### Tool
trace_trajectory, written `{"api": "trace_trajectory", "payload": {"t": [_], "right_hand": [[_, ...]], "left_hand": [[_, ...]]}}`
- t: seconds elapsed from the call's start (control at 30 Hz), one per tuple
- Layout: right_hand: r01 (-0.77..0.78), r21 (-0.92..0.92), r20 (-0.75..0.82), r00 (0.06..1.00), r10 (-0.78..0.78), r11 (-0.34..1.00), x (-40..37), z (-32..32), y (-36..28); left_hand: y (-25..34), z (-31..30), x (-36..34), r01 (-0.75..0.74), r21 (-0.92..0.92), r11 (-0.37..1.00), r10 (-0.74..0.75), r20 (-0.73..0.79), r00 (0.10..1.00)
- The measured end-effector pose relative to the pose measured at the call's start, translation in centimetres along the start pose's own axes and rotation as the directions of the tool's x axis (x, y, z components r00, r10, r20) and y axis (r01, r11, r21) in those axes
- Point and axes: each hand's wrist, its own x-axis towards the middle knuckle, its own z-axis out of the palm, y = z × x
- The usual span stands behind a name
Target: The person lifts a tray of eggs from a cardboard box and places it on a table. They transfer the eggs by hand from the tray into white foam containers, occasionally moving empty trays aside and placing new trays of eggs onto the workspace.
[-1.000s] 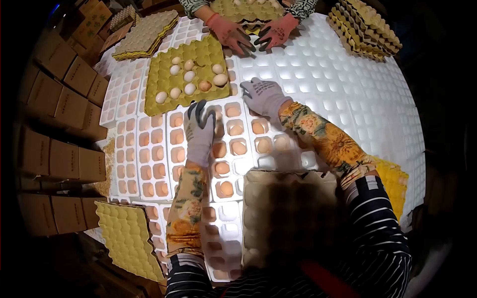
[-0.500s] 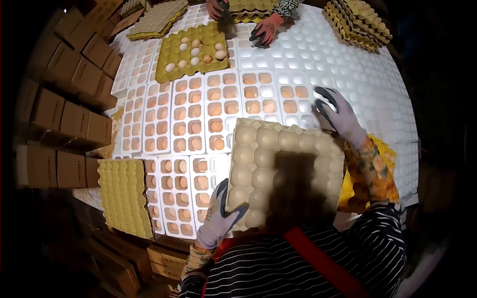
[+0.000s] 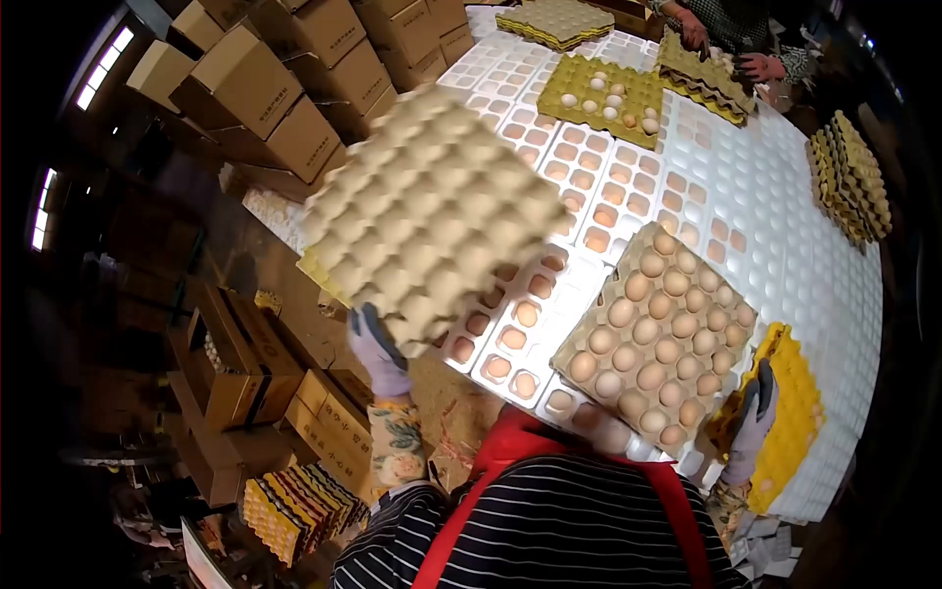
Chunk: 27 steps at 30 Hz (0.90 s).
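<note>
An empty grey-brown egg tray (image 3: 432, 206), tilted and slightly blurred, is lifted above the left side of the table, with my left hand (image 3: 381, 355) closed on its lower corner. To its right, a pulp egg tray full of brown eggs (image 3: 655, 334) lies on white foam egg packaging (image 3: 596, 263). My right hand (image 3: 754, 424) is by that tray's right edge, fingers stretched out, beside a yellow egg tray (image 3: 793, 422). Whether it touches either tray is hard to make out. Eggs sit in many of the foam cells near my left hand.
Across the table a co-worker's gloved hands (image 3: 726, 61) are at a tray stack (image 3: 702, 79). A yellow tray with several eggs (image 3: 601, 98) lies in front. More stacked trays (image 3: 852, 179) stand at right. Cardboard boxes (image 3: 285, 108) are piled at left; colourful trays (image 3: 299, 510) stand below.
The empty tray has been lifted away to the left in my left hand, and a tray full of eggs now shows. My right hand has come down beside it. My view has turned left.
</note>
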Motion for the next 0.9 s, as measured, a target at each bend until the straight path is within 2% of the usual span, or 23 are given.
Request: {"api": "trace_trajectory", "payload": {"t": [0.03, 0.07, 0.1, 0.17, 0.2, 0.27, 0.3, 0.33, 0.37, 0.4, 0.43, 0.47, 0.5, 0.53, 0.57, 0.6, 0.63, 0.67, 0.7, 0.73, 0.77, 0.83, 0.9], "right_hand": [[-0.001, 0.0, -0.002, 1.0, 0.001, 1.0, -0.3, 0.4, -0.8], [0.027, 0.014, 0.012, 1.0, -0.027, 1.0, -0.6, 0.8, -1.5], [0.047, 0.018, 0.022, 0.999, -0.047, 0.999, -1.2, 0.9, -2.2], [-0.01, 0.061, 0.024, 1.0, 0.008, 0.998, -1.9, 1.6, -1.8], [0.009, 0.102, 0.03, 0.999, -0.012, 0.995, -1.8, 2.4, -1.7], [0.013, 0.137, -0.004, 1.0, -0.012, 0.99, -2.4, 3.1, -2.0], [0.017, 0.159, -0.019, 1.0, -0.015, 0.987, -2.3, 3.7, -2.1], [0.012, 0.133, -0.027, 1.0, -0.008, 0.991, -2.4, 3.9, -2.2], [0.005, 0.106, -0.034, 0.999, -0.001, 0.994, -2.6, 3.7, -2.5], [0.008, 0.008, 0.006, 1.0, -0.008, 1.0, -2.9, 3.3, -3.3], [0.017, -0.074, 0.056, 0.998, -0.013, 0.997, -3.0, 3.2, -4.2], [0.082, -0.176, 0.134, 0.989, -0.059, 0.981, -3.3, 3.3, -4.8], [0.15, -0.27, 0.217, 0.972, -0.091, 0.951, -3.5, 3.5, -5.3], [0.221, -0.348, 0.305, 0.946, -0.113, 0.911, -3.3, 4.4, -5.0], [0.294, -0.414, 0.392, 0.912, -0.123, 0.861, -2.9, 5.5, -4.6], [0.312, -0.447, 0.382, 0.914, -0.136, 0.838, -2.2, 6.7, -4.9], [0.328, -0.48, 0.373, 0.916, -0.149, 0.813, -1.4, 7.8, -5.4], [0.347, -0.537, 0.433, 0.895, -0.102, 0.769, -0.7, 8.3, -6.4], [0.338, -0.539, 0.421, 0.902, -0.102, 0.771, -0.7, 9.3, -7.1], [0.363, -0.586, 0.482, 0.875, -0.048, 0.724, -0.7, 10.3, -7.8], [0.39, -0.627, 0.537, 0.843, 0.012, 0.674, -0.6, 11.1, -8.2], [0.374, -0.639, 0.492, 0.87, -0.016, 0.672, -1.2, 12.2, -6.9], [0.3, -0.638, 0.478, 0.877, 0.058, 0.709, -1.4, 12.4, -6.6]], "left_hand": [[-1.0, -1.3, 2.0, -0.144, -0.21, 0.967, 0.145, -0.006, 0.989], [-1.8, -2.4, 4.2, -0.206, -0.265, 0.942, 0.197, -0.061, 0.978], [-2.9, -3.1, 6.5, -0.196, -0.265, 0.944, 0.19, -0.05, 0.981], [-5.8, -4.8, 11.3, -0.167, -0.344, 0.924, 0.12, -0.152, 0.981], [-8.5, -6.0, 14.9, -0.195, -0.1, 0.976, 0.175, -0.18, 0.968], [-13.9, -8.1, 22.1, -0.168, 0.41, 0.897, 0.281, -0.235, 0.931], [-11.6, -7.0, 20.9, -0.142, 0.454, 0.879, 0.258, -0.204, 0.944], [-11.4, -6.9, 21.3, -0.164, 0.177, 0.97, 0.184, -0.104, 0.977], [-8.8, -5.7, 19.4, -0.15, 0.203, 0.968, 0.16, -0.033, 0.987], [-6.5, -4.8, 18.4, 0.04, 0.57, 0.821, 0.118, -0.238, 0.964], [-5.8, -4.8, 17.8, 0.143, 0.642, 0.753, 0.224, -0.455, 0.862], [-4.1, -4.5, 14.8, 0.056, 0.71, 0.702, 0.376, -0.435, 0.818], [-0.8, -1.9, 10.0, -0.129, 0.693, 0.709, 0.478, -0.337, 0.811], [-0.5, -0.1, 7.8, -0.394, 0.493, 0.776, 0.521, -0.148, 0.841], [-0.3, 2.3, 5.8, -0.582, 0.213, 0.785, 0.589, 0.032, 0.807], [0.7, 5.7, 0.8, -0.421, -0.02, 0.907, 0.404, 0.33, 0.853], [0.7, 7.6, -3.1, -0.635, 0.146, 0.759, 0.401, 0.664, 0.631], [1.3, 9.3, -6.0, -0.852, 0.106, 0.513, 0.302, 0.906, 0.295], [1.8, 11.2, -9.3, -0.924, -0.051, 0.378, 0.234, 0.971, 0.042], [1.5, 12.2, -11.6, -0.949, -0.131, 0.286, 0.147, 0.985, -0.091], [1.0, 13.0, -12.9, -0.955, -0.219, 0.199, 0.046, 0.976, -0.214], [-0.9, 13.6, -13.6, -0.934, -0.242, 0.263, -0.013, 0.967, -0.254], [-1.8, 13.3, -14.0, -0.95, -0.282, 0.136, -0.102, 0.949, -0.297]]}}
